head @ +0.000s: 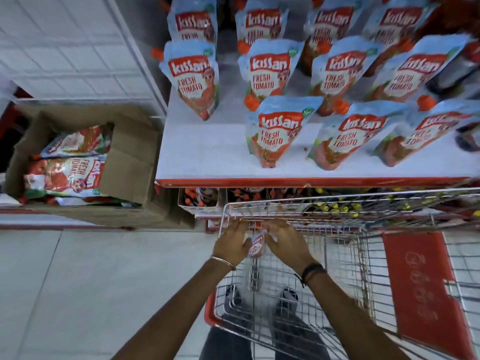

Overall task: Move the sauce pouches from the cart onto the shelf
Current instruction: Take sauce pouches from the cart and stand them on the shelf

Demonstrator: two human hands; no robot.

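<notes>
Deep in the wire cart (363,258), my left hand (232,241) and my right hand (284,244) press on either side of one tomato sauce pouch (256,246), light blue and red. Only a narrow strip of that pouch shows between my palms. Above the cart, the white shelf (207,152) with a red front edge carries several upright sauce pouches of the same kind, such as the nearest one (276,131). The shelf's front left part is bare.
A cardboard box (130,162) holding more sauce pouches (65,175) stands on the floor at the left. A red child-seat flap (426,289) hangs at the cart's right. A lower shelf with bottles (259,196) lies behind the cart rim. My feet show through the cart mesh.
</notes>
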